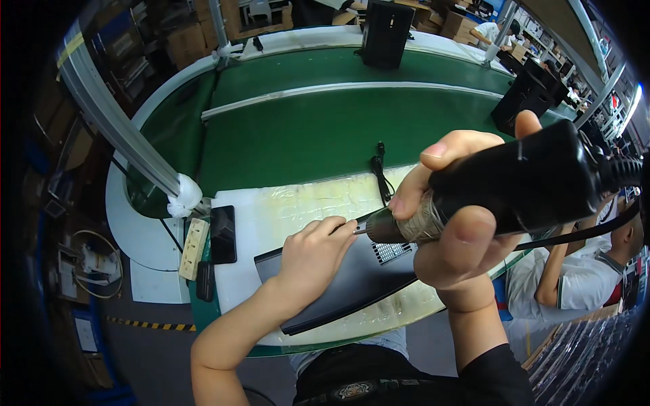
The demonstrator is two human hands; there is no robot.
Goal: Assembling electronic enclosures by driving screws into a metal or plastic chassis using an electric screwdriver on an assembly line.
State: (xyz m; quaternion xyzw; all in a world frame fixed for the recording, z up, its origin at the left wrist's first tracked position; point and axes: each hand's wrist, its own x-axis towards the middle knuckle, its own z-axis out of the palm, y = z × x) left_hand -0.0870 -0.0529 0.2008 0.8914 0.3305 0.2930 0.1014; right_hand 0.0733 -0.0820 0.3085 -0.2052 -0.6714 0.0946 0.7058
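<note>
My right hand (467, 237) is wrapped round a black electric screwdriver (521, 179), held close to the camera with its bit pointing left. Tan tape is wound about the tool's front end, and a cable leaves its back. My left hand (315, 260) rests over a dark casing (345, 294) on the padded bench. Its fingers are bent together beside the bit's tip, and whatever they pinch is too small to make out. A slotted vent (391, 252) shows in the casing, just under the screwdriver; my right hand hides the casing's right end.
A black phone (223, 234) and a power strip (194, 248) lie at the left. Behind the pad, a coiled black cable (380, 172) rests on the green conveyor (284, 128). Black cabinets (387, 34) stand farther back. Another person (569, 277) sits at the right.
</note>
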